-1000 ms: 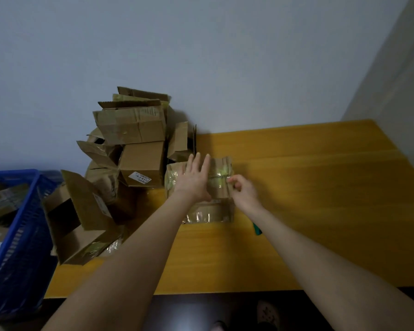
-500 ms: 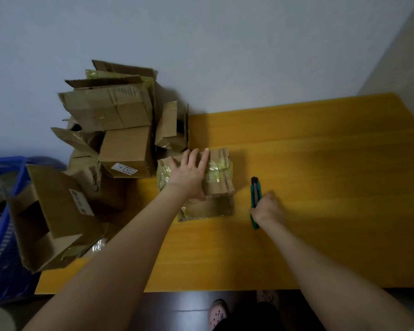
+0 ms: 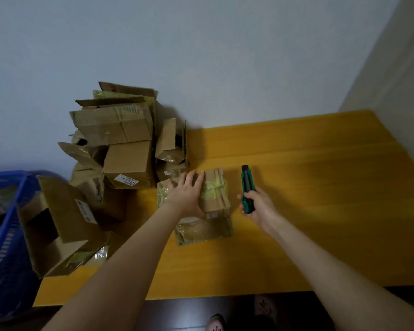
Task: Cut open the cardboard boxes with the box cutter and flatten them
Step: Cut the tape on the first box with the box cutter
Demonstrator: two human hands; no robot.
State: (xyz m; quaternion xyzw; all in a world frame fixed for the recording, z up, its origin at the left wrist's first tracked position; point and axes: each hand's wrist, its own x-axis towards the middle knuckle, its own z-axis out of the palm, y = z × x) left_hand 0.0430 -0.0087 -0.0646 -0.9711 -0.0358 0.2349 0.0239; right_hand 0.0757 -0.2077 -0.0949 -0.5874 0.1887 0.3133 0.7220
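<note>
A small taped cardboard box (image 3: 216, 195) stands on the yellow table (image 3: 308, 211) near its middle. My left hand (image 3: 187, 193) lies flat on the box's top with straight fingers. Just right of the box, my right hand (image 3: 258, 206) grips the lower end of a green and black box cutter (image 3: 247, 187), lifted off the table and pointing away from me. I cannot see whether the blade is out.
A heap of opened cardboard boxes (image 3: 120, 144) leans against the wall at the table's back left. One large open box (image 3: 58, 225) lies on its side at the left edge. A blue plastic crate (image 3: 3, 254) stands left of the table.
My right hand left the box's tape, reached down to the cutter lying on the table and has picked it up. The left hand stayed on the box.
</note>
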